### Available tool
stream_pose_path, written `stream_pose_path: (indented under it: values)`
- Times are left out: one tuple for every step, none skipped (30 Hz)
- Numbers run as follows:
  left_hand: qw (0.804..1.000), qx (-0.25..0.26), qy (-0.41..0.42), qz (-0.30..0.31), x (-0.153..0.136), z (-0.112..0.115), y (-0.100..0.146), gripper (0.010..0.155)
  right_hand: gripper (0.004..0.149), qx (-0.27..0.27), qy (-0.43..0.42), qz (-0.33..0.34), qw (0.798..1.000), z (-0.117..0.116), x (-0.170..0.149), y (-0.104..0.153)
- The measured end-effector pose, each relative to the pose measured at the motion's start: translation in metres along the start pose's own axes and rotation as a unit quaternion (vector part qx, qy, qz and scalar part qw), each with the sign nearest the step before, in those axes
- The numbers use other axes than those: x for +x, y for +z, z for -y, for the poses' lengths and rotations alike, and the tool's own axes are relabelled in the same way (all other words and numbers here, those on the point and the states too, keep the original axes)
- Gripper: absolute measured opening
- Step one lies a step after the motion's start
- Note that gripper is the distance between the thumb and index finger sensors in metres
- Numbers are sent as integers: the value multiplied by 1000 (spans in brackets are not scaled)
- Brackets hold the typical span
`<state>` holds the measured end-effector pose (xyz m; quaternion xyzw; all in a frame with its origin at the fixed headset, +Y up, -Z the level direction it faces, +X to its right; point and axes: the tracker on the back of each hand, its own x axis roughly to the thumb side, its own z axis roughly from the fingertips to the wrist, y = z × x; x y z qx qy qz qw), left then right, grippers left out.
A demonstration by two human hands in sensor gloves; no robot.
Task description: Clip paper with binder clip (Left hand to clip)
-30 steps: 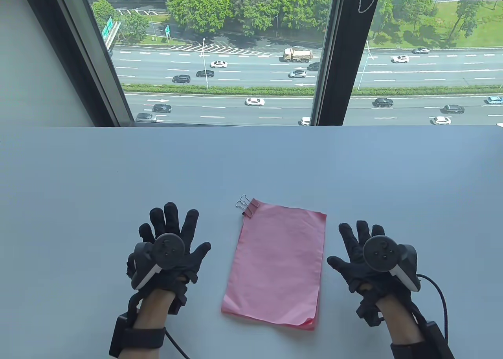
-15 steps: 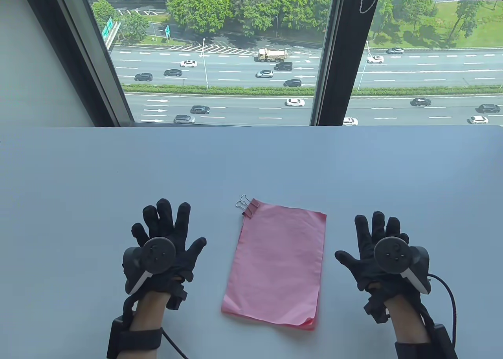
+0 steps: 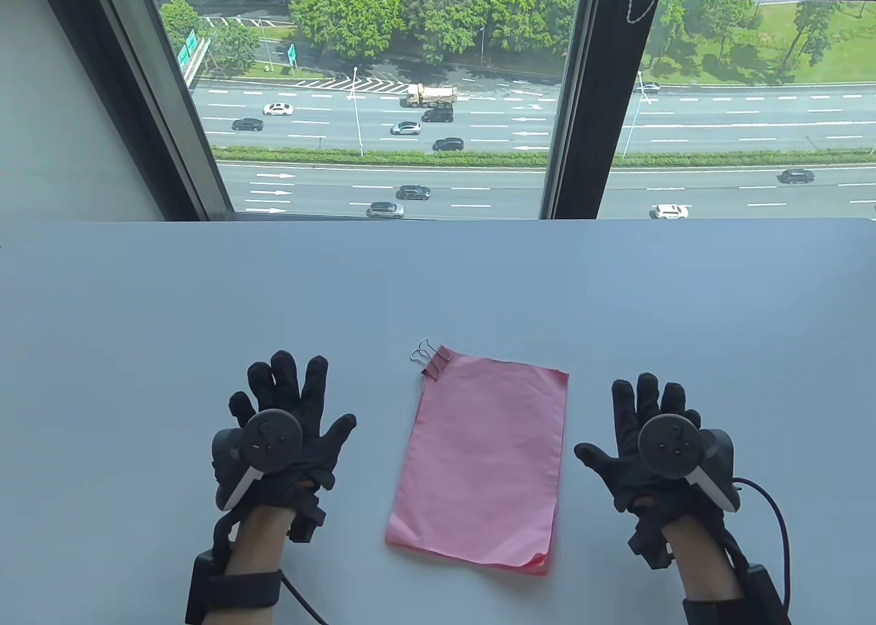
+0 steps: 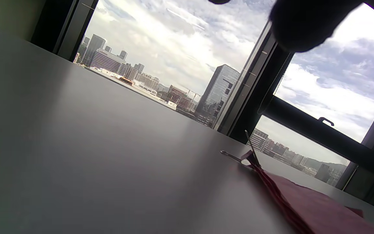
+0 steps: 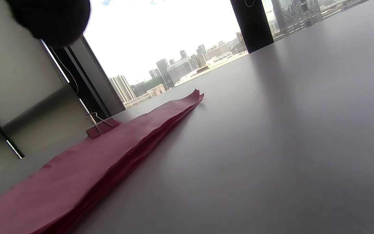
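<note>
A stack of pink paper lies flat on the grey table. A pink binder clip with wire handles is clamped on its far left corner. The clip also shows in the left wrist view and the right wrist view, with the paper beside it. My left hand lies open, fingers spread, on the table left of the paper. My right hand lies open, fingers spread, right of the paper. Neither hand touches the paper or clip.
A large window with dark frames stands behind the table's far edge. A cable runs from my right wrist at the lower right.
My left hand has drifted left and a little back. My right hand moved right, then slightly back left. The paper and clip have not moved.
</note>
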<state>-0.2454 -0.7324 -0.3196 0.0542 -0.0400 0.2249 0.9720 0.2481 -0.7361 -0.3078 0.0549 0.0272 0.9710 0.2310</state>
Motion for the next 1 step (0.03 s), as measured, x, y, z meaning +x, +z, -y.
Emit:
stream_pose_path:
  values:
    - [1000,-1,0,1,0,0,0,85,98,4,1,-2,1000,0,1,0]
